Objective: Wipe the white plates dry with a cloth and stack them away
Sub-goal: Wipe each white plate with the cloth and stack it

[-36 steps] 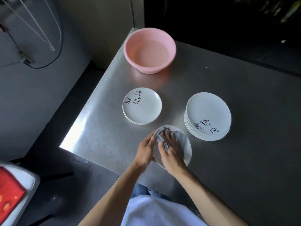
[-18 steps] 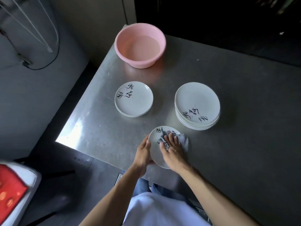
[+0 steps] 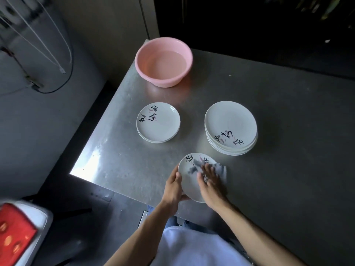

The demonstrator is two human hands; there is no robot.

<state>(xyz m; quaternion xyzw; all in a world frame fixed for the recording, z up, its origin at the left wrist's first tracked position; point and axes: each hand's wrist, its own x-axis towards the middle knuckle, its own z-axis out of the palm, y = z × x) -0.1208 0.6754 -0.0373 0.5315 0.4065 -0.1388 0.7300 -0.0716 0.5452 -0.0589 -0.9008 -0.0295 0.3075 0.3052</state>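
Wiping is the step in hand. The left hand (image 3: 173,186) grips the plate (image 3: 189,181) by its left rim, thumb on the face and fingers curled beneath. It holds the plate tilted over the near edge of the table (image 3: 119,150). The right hand (image 3: 211,187) lies on the cloth (image 3: 221,169), fingers fairly straight, pressing it onto the plate's right half. Blur hides finer detail there. Part of the cloth spills past the right rim.

The plate looks like glazed ceramic, so I judge it stiff, brittle and light enough for one hand. It is likely slick wherever it is wet. The rim is the sound place to hold it, with fingers underneath taking the weight. The cloth is soft and limp and will bunch unless a flat hand spreads it.

A slip this close to the edge could send the plate to the floor. Two piles wait beyond, well apart: the low left stack (image 3: 158,122) and the taller right stack (image 3: 230,125). I cannot tell which holds the dried ones. A pink basin (image 3: 163,62) sits at the far corner.
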